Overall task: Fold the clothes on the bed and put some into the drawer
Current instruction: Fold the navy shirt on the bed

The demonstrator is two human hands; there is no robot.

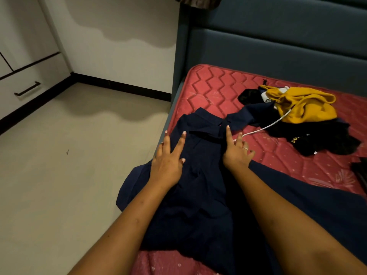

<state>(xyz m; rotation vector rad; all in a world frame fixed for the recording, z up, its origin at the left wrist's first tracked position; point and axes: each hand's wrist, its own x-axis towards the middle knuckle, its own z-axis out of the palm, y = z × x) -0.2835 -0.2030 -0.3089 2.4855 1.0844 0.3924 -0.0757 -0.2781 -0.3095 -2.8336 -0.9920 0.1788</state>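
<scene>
- In the head view, a dark navy fabric garment (198, 185) is seen spread over the near left part of a red quilted mattress (216, 90). Its left edge hangs past the side of the bed, above the beige tiled floor (69, 165).
- The left hand (168, 161) is laid flat on the upper left part of the navy garment. Its fingers are straight and spread, and nothing is gripped.
- The right hand (236, 153) is pressed on the upper right part of the same garment. The index finger is stretched forward on the cloth and the other fingers are splayed toward the mattress, so nothing is clamped. A ring is worn on 1 finger.
- The 2 bare forearms are extended over the lower part of the garment.
- A mustard-yellow crumpled garment (305, 106) is piled further back on the right of the mattress. It lies partly on a black garment with yellow lettering (321, 139).
- 1 sleeve of the navy garment reaches up to this pile.
- A thin white cord (264, 128) runs from the yellow garment down to a point just beside the right fingertips. Whether it is touched cannot be told.
- A dark blue padded headboard (278, 46) stands behind the mattress.
- A white cabinet drawer with a dark bar handle (27, 88) is seen closed at the far left, well apart from the bed.
</scene>
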